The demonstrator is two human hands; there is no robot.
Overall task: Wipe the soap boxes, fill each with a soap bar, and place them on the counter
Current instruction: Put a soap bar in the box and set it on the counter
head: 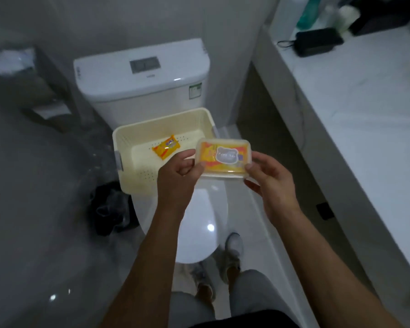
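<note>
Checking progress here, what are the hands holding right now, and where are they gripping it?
Both hands hold the soap box with a soap bar inside: left hand pinches its left end, right hand its right end.

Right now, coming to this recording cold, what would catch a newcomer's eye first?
The clear soap box held up at centre, with a yellow-orange wrapped soap bar showing through its lid, gripped at its ends by the left hand and right hand. Just behind it, a cream basket sits on the toilet, holding one more wrapped soap bar. The white counter runs along the right.
</note>
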